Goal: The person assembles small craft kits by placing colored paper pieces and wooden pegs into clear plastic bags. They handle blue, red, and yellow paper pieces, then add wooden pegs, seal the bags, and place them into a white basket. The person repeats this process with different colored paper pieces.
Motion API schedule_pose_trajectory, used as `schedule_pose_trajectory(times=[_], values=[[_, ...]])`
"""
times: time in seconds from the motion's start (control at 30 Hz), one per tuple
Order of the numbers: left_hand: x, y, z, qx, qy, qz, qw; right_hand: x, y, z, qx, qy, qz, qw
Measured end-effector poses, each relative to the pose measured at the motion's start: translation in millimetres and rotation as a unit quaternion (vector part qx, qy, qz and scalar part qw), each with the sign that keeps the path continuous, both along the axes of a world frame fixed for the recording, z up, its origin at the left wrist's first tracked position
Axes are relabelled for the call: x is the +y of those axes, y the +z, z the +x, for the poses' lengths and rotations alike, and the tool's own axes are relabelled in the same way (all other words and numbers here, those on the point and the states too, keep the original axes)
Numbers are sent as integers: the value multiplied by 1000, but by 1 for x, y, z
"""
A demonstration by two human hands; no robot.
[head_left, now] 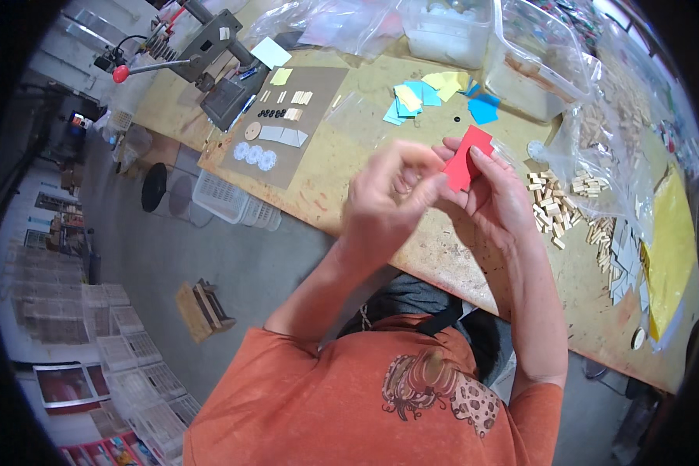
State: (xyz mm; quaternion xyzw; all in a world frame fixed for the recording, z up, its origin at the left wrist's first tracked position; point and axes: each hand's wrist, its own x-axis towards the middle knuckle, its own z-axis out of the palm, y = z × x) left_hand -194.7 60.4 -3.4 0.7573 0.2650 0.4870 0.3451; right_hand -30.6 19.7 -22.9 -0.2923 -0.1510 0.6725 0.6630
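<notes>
- The red card (463, 166) is bright, flat and plain, with straight edges and a stepped outline at its upper end; whether it is one piece or several overlapping is hard to tell.
- It is raised above the front part of the desk (330, 182), tilted, between the two hands.
- The right hand (495, 190) is closed around it, thumb lying across its face and fingers behind.
- The left hand (390, 186) is half curled and blurred, thumb tip at the card's lower left edge; I cannot tell whether it pinches.
- Beyond lie blue cards (484, 109) and yellow cards (445, 81); small wooden blocks (550, 205) are heaped to the right.
</notes>
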Motion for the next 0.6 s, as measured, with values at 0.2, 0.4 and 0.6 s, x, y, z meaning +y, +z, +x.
schedule_pose_trajectory(times=[0.2,0.4,0.6], values=[[30,-49,1,55,22,-151,987,-2,-2,-10,-28,5,-12,1000],[30,-48,1,4,-19,-223,975,0,-11,-13,6,15,-38,999],[23,-47,5,61,-40,-187,980,-2,-19,-20,-42,-10,-32,999]])
